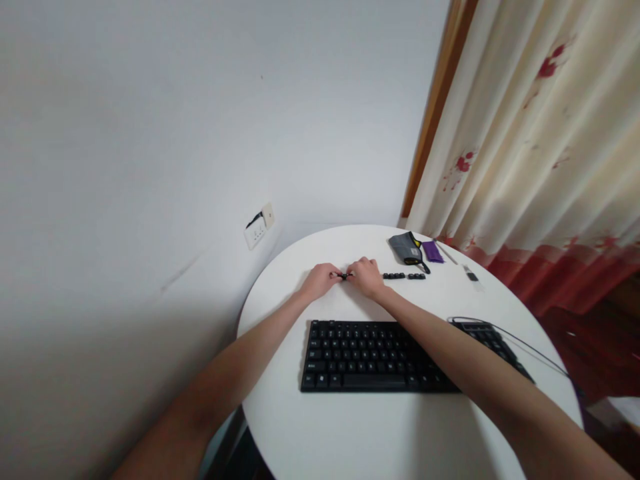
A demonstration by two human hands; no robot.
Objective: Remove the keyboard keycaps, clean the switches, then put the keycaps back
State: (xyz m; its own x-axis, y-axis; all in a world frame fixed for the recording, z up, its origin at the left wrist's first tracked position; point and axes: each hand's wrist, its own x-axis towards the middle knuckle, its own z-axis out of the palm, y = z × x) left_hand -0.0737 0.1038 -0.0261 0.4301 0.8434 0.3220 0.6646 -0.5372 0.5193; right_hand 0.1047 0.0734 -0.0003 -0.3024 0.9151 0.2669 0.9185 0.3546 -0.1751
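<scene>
Beyond the keyboard, my left hand (321,281) and my right hand (367,276) meet close together on the table. Their fingertips pinch at small black keycaps (344,275) from either side; the fingers partly hide these. To the right of my right hand, more black keycaps (394,275) lie in a line on the white surface, with another short group (417,276) after a small gap. The black keyboard (360,357) lies nearer to me, its top row showing few caps. My right forearm crosses above it and covers part of its right side.
On the round white table (350,427), a grey pouch (404,248), a purple cloth (433,252), a thin stick-like tool (447,252) and a small brush-like item (471,273) lie at the back right. A cable (520,341) runs off the right edge. A wall stands left, a curtain (540,147) right.
</scene>
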